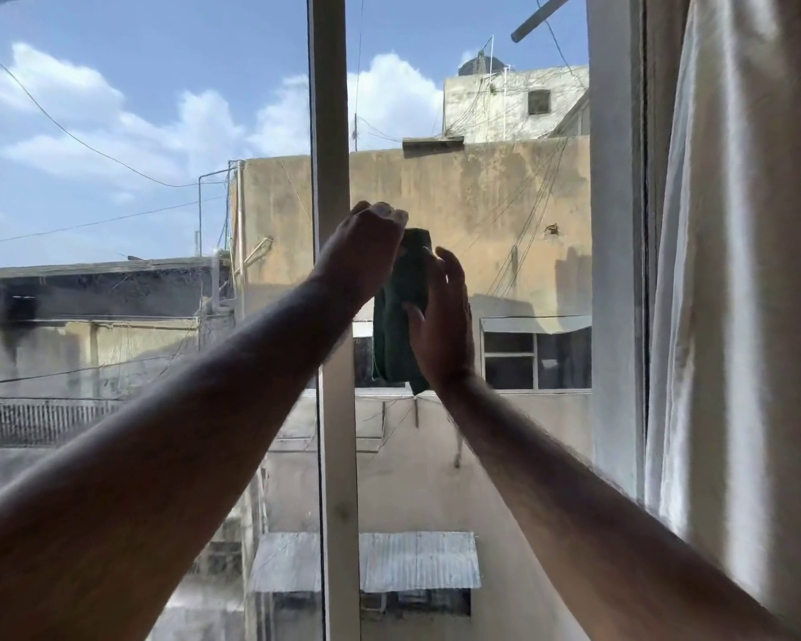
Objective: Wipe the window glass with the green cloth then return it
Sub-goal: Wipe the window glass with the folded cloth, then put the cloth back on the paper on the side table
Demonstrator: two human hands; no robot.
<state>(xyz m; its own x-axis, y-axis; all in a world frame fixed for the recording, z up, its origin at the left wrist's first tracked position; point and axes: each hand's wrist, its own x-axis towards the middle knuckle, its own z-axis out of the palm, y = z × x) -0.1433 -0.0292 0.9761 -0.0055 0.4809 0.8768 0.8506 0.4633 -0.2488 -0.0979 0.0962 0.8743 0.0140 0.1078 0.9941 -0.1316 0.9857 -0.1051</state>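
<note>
Both bare forearms reach up from the lower corners of the frame and meet near its centre, in front of the clear window glass (482, 215). The left hand (366, 252) is curled shut, its fingers pinching the top edge of the dark green cloth (396, 316) just right of the white vertical window frame post (336, 131) that runs down the middle of the picture. The cloth hangs down from that pinch as a narrow folded strip (its lower end reaches the level of the right wrist).

The right hand (440, 326) stands upright just beside the cloth on its right, palm turned toward it, fingers loosely spread and only slightly bent; the thumb touches the cloth's right edge, though the hand does not close around it. Whether the cloth is pressed against the pane or held just in front of it cannot be told.

Through the glass, in the upper centre, stands a stained tan concrete wall (412, 196), with blue sky and white clouds filling the upper left. A cream fabric curtain (736, 270) hangs down the right edge of the frame.
</note>
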